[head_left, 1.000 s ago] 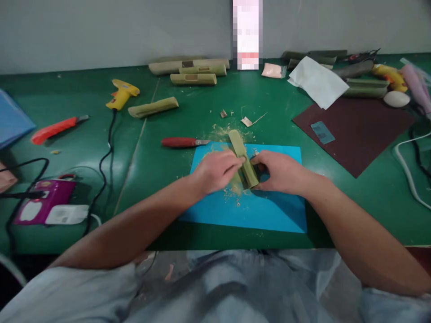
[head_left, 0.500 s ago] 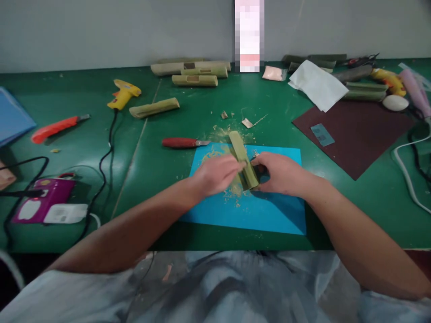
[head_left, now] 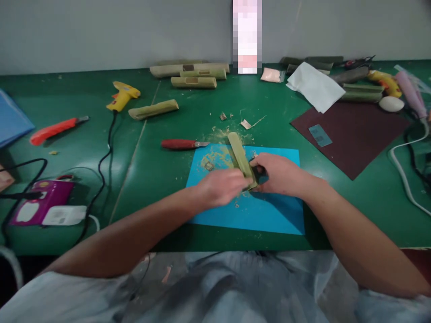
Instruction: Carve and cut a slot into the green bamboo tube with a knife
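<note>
A split piece of pale green bamboo (head_left: 237,147) lies aslant over a blue sheet (head_left: 283,215), its far end past the sheet's back edge. My right hand (head_left: 278,172) grips its near end from the right, thumb and fingers around the side. Closed and slightly blurred, my left hand (head_left: 227,186) presses on the bamboo's near part; whatever its fingers hold is hidden. Pale shavings (head_left: 220,154) and a small square chip (head_left: 209,166) lie left of the bamboo. A red-handled knife (head_left: 178,144) rests with its blade tip at the sheet's back left corner.
Cut bamboo tubes (head_left: 193,82) lie by the wall, and one more (head_left: 154,109) lies nearer. At left are a yellow glue gun (head_left: 123,96), an orange cutter (head_left: 54,130) and a purple power box (head_left: 43,202). A brown sheet (head_left: 353,139) and white paper (head_left: 314,87) lie right.
My left hand has slid toward me along the bamboo, down to its near end. The small chip on the blue sheet now shows. My right hand keeps its hold.
</note>
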`<action>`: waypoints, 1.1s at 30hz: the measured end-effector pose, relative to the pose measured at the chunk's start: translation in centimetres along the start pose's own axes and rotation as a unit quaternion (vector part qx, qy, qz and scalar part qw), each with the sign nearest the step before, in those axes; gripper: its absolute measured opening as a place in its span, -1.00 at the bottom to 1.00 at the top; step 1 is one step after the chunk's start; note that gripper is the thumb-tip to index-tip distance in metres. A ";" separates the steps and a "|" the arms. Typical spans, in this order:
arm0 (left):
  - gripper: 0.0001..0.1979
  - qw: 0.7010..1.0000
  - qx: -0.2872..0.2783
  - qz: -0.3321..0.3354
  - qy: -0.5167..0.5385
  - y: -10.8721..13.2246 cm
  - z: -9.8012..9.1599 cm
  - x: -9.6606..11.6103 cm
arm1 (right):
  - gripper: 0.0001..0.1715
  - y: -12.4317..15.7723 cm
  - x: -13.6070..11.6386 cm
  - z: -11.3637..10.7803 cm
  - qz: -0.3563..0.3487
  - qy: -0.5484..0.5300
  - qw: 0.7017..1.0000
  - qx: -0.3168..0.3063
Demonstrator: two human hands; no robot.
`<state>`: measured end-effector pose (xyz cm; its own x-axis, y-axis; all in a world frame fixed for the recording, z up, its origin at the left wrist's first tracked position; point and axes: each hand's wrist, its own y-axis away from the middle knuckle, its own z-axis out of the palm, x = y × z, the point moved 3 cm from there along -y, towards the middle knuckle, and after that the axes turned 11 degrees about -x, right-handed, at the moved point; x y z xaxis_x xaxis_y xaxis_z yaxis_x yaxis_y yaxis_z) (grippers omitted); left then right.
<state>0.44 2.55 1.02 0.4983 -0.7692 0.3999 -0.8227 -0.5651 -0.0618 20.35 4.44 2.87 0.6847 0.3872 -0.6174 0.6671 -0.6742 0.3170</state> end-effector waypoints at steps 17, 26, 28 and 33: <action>-0.72 0.997 0.032 0.058 -0.029 -0.1 -0.2 0.2 | -0.55 0.0 0.1 0.1 0.000 0.001 1.000 0.001; -0.70 0.997 0.043 0.059 -0.018 0.2 -0.1 0.5 | -0.53 0.0 0.0 0.0 0.005 0.008 1.000 0.002; -0.72 0.997 0.068 0.039 -0.009 0.3 -0.2 0.4 | -0.54 0.0 0.1 0.0 0.009 0.008 1.000 0.005; -0.70 0.998 0.051 0.026 -0.014 0.0 0.0 -0.1 | -0.55 0.1 0.1 0.0 0.008 0.006 1.000 -0.003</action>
<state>0.39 2.58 0.97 0.4641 -0.8060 0.3673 -0.8168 -0.5499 -0.1746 20.47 4.43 2.80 0.6987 0.3840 -0.6036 0.6576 -0.6771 0.3304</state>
